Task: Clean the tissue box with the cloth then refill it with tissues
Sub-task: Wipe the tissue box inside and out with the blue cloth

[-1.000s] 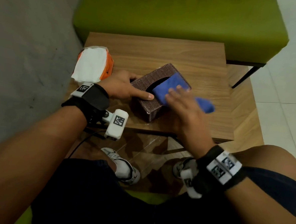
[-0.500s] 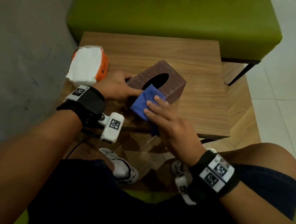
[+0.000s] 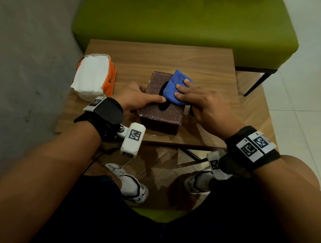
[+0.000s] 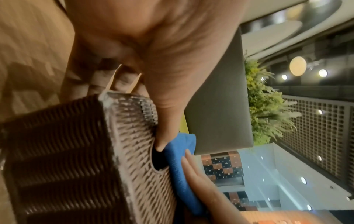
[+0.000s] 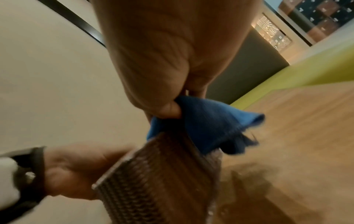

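We press the blue cloth [image 3: 174, 91] with our right hand [image 3: 203, 107], fingers flat and thumb pinching it, on the far right top of the tissue box [image 3: 161, 110], while our left hand [image 3: 138, 99] grips the box's left side, and its long axis runs near to far.

a small wooden table [image 3: 188, 59] carries a brown woven tissue box [image 3: 162, 114] and an opened tissue pack [image 3: 93, 76].
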Action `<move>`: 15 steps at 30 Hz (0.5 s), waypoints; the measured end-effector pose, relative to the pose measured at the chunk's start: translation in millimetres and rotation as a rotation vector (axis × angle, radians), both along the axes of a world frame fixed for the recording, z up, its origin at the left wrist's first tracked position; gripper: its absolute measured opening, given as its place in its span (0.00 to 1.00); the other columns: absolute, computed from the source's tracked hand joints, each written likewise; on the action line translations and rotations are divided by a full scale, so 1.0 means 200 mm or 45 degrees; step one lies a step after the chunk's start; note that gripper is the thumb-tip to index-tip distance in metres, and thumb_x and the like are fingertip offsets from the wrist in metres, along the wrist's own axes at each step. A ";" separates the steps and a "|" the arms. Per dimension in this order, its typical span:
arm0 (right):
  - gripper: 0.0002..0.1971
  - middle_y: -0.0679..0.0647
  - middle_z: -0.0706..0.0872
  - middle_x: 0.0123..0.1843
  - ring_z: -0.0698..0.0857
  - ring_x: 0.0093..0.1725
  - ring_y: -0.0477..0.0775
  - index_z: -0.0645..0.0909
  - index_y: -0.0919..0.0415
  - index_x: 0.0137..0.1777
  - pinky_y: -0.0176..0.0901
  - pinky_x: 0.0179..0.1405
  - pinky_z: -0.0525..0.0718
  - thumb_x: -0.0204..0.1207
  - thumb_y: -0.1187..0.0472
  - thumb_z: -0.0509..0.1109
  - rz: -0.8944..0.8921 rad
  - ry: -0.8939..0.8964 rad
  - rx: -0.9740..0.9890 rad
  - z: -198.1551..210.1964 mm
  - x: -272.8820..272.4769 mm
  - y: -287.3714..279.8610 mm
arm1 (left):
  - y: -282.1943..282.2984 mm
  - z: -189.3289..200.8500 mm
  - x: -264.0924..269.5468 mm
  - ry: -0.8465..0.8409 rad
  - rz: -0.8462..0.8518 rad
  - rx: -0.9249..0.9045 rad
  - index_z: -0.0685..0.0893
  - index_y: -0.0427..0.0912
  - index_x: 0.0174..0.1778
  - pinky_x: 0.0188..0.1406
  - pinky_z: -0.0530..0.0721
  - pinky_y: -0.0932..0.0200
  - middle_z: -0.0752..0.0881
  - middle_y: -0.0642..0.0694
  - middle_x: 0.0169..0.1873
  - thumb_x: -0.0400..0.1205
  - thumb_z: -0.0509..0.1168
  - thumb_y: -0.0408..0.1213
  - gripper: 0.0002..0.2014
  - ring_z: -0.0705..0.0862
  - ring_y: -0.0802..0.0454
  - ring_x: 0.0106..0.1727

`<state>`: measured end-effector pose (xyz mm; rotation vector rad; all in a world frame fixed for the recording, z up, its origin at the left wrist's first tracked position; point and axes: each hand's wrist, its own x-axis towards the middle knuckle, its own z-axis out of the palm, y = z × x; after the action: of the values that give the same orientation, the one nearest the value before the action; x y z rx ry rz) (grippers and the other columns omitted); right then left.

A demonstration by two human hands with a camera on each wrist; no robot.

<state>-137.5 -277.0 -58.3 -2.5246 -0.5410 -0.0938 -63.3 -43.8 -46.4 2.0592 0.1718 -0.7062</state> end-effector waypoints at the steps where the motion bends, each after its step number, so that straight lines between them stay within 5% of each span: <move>1: 0.27 0.62 0.81 0.81 0.73 0.87 0.64 0.84 0.65 0.76 0.63 0.87 0.72 0.77 0.75 0.62 -0.023 0.021 -0.026 0.02 -0.02 0.01 | -0.01 -0.02 0.01 -0.009 0.006 0.016 0.91 0.45 0.49 0.56 0.95 0.45 0.96 0.46 0.47 0.71 0.88 0.47 0.17 0.96 0.49 0.48; 3: 0.28 0.62 0.79 0.83 0.71 0.88 0.65 0.82 0.64 0.79 0.64 0.87 0.72 0.79 0.72 0.60 -0.142 0.041 -0.090 0.05 -0.11 0.06 | -0.03 -0.03 0.01 -0.019 0.023 0.020 0.92 0.43 0.50 0.57 0.95 0.45 0.96 0.43 0.50 0.72 0.87 0.45 0.17 0.95 0.47 0.48; 8: 0.28 0.58 0.77 0.86 0.67 0.90 0.62 0.79 0.60 0.82 0.62 0.84 0.76 0.81 0.72 0.71 -0.125 -0.011 -0.093 -0.03 -0.40 0.21 | -0.02 -0.01 0.00 -0.060 0.004 0.032 0.90 0.40 0.54 0.30 0.82 0.55 0.90 0.46 0.40 0.76 0.83 0.54 0.22 0.85 0.48 0.37; 12: 0.24 0.60 0.81 0.82 0.70 0.88 0.64 0.84 0.62 0.77 0.65 0.82 0.78 0.82 0.75 0.69 -0.285 -0.062 0.013 -0.05 -0.28 0.12 | -0.06 -0.03 -0.03 -0.054 0.023 -0.021 0.85 0.48 0.44 0.23 0.84 0.60 0.90 0.49 0.36 0.79 0.82 0.50 0.14 0.86 0.60 0.23; 15: 0.24 0.62 0.81 0.82 0.70 0.88 0.67 0.83 0.65 0.78 0.66 0.85 0.74 0.81 0.74 0.66 -0.323 -0.112 -0.139 -0.05 -0.35 0.25 | -0.08 -0.05 -0.03 -0.076 0.109 -0.048 0.86 0.48 0.41 0.19 0.80 0.62 0.89 0.49 0.33 0.78 0.82 0.51 0.14 0.81 0.63 0.16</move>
<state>-208.4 -227.1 -67.9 -2.6949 -0.2627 -0.2771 -69.3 -59.1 -56.1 2.0219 0.2100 -0.5906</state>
